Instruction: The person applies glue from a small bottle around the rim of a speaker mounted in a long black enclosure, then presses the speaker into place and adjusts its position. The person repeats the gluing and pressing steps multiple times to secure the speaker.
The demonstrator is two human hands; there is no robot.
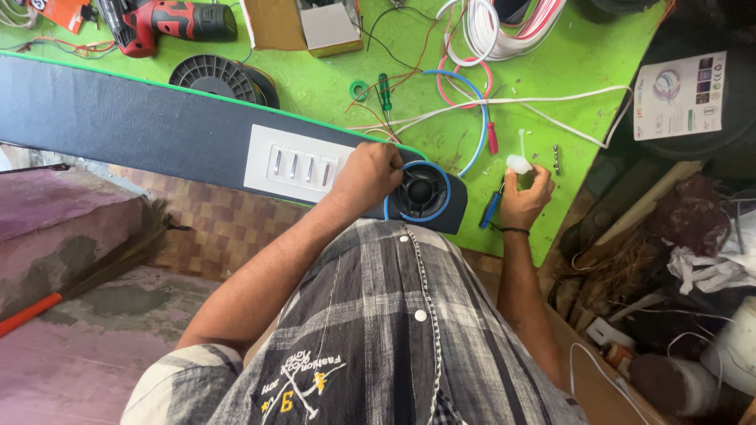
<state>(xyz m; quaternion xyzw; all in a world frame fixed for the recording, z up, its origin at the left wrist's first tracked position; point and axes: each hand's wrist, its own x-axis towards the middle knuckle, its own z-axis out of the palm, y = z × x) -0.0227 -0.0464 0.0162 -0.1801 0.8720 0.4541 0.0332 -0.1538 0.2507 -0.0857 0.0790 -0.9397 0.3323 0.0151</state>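
Observation:
A long dark board (118,118) lies across the green table (583,63), with a white switch plate (295,164) set in it and a round black knob in a blue ring (419,193) at its right end. My left hand (368,175) rests closed on the board, between the switch plate and the blue ring. To the right, my right hand (523,198) pinches a small white tube (519,162) with a thin nozzle pointing up, just above the table's near edge. A blue-handled tool (491,209) lies beside that hand.
A red cordless drill (161,22), a black wire spool (220,77), a cardboard box (303,25), a green screwdriver (385,92), coiled white cable (496,31) and loose blue, red and white wires lie on the table. Clutter and a white bucket (736,346) stand at right.

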